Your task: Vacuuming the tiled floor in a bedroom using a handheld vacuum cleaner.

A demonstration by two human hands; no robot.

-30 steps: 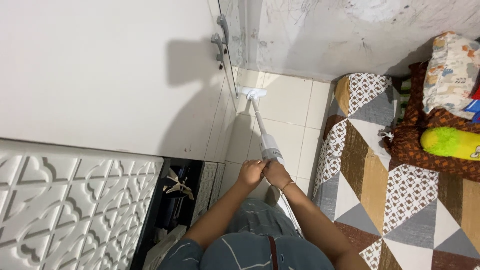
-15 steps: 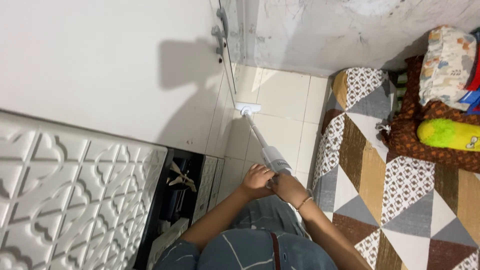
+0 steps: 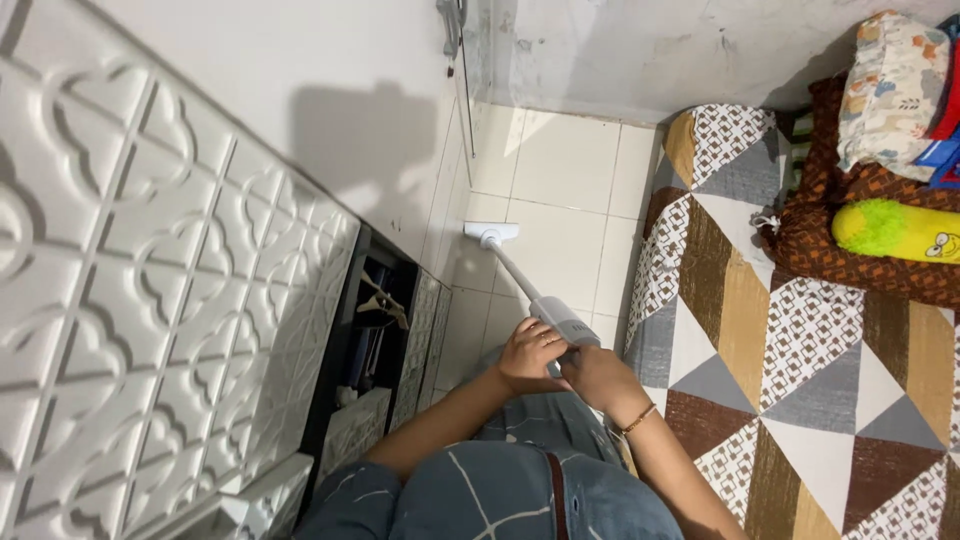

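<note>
I look down and see my two hands close together on the top end of a white stick vacuum. My left hand is wrapped around the grey body of it, fingers curled tight. My right hand is shut around the handle just beside the left one, and the two hands touch. A thin bracelet sits on the right wrist.

The vacuum leans away from me. Its thin white pole runs down to the floor head, which lies flat on the pale tiled floor, near the bottom of a white wardrobe door.

On my left is a white panel with a raised curly pattern. Beside it is a dark open shelf with hangers inside.

On my right is a bed with a patchwork cover of brown, grey and white shapes. A green and yellow plush toy lies on a brown blanket, and a flowery pillow sits behind it
</note>
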